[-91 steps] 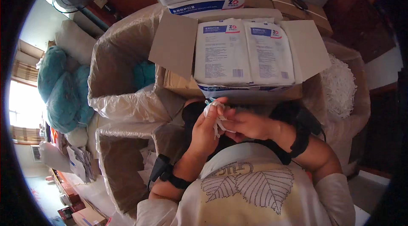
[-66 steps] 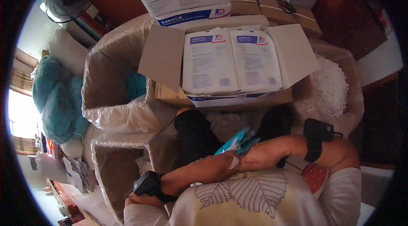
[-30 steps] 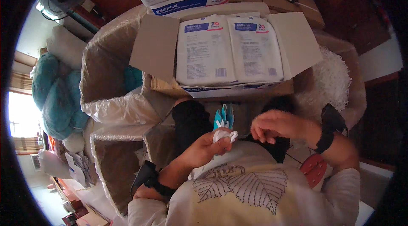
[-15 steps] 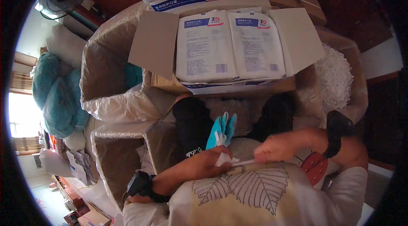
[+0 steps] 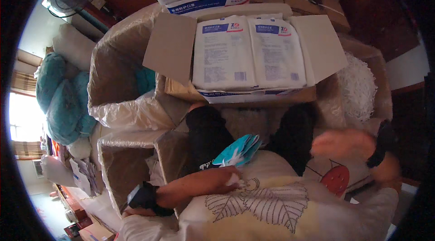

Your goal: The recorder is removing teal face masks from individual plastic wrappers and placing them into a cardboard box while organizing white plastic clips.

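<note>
My left hand [image 5: 224, 178] is closed in front of my belly, gripping a small bunch of teal face masks [image 5: 242, 149] by their white ear loops. The masks fan out above the fingers, over my lap, and part of the grip is hidden behind the back of the hand. To the right, well apart from the masks, my right hand [image 5: 342, 145] is smeared by motion, so its fingers cannot be made out. It is nearest to a box [image 5: 378, 77] with a heap of white elastic loops [image 5: 358, 89].
Ahead stands an open carton [image 5: 170, 48] with two white printed packs [image 5: 224, 55] in it. Plastic-lined boxes [image 5: 102, 84] stand at the left, one with teal material inside; another lined box [image 5: 122, 139] is beside my left arm. Bulging teal bags [image 5: 68, 109] lie further left.
My right hand has moved away to the right from beside my left hand. The masks in my left hand have tipped over to the right and spread wider.
</note>
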Available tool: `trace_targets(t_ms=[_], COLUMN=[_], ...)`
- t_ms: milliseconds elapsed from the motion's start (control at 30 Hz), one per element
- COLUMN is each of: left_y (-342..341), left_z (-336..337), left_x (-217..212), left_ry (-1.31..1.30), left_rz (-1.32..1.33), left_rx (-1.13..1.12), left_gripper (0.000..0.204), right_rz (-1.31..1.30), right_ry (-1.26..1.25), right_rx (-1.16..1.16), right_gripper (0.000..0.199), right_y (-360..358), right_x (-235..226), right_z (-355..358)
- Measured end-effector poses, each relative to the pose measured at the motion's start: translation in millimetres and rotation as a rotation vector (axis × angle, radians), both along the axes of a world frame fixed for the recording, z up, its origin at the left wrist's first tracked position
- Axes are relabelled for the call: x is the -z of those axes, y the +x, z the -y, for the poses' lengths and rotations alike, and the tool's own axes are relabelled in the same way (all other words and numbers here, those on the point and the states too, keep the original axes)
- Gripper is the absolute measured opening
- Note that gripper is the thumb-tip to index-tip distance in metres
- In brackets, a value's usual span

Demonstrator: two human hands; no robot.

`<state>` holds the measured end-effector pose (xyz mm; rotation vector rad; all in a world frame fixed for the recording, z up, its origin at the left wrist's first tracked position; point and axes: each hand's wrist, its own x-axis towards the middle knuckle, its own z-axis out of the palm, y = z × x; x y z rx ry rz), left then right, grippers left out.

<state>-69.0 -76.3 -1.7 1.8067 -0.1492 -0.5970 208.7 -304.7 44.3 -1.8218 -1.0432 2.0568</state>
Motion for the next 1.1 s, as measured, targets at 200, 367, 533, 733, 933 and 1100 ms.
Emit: trace_targets(t_ms=[200, 367, 533, 733, 933, 1100], left_y=[11, 46, 58, 53, 55, 52], left_z=[-14, -14, -12, -7, -2, 2], left_x=[29, 3, -8, 0, 10, 5], left_ry=[-0.750, -1.690, -1.549, -1.387, -1.110, -1.071], left_rz=[0.023, -0.171, -0.065, 0.009, 0.013, -0.022], left_rx=[-0.583, -1.129, -1.274, -1.121, -1.225, -1.229], left_gripper=[0.025, 0.032, 0.038, 0.039, 0.042, 0.044], right_rz=[-0.107, -0.415, -0.277, -0.011, -0.053, -0.349], right_ry=[0.135, 0.281, 0.612, 0.771, 0.812, 0.460], right_rx=[0.445, 0.375, 0.573, 0.481, 0.336, 0.366], right_gripper=[0.025, 0.026, 0.027, 0.037, 0.032, 0.025], right_y=[-10, -69, -121, -129, -123, -115], right_x=[-2, 25, 24, 21, 41, 43], right_z=[-31, -81, -117, -137, -140, -140])
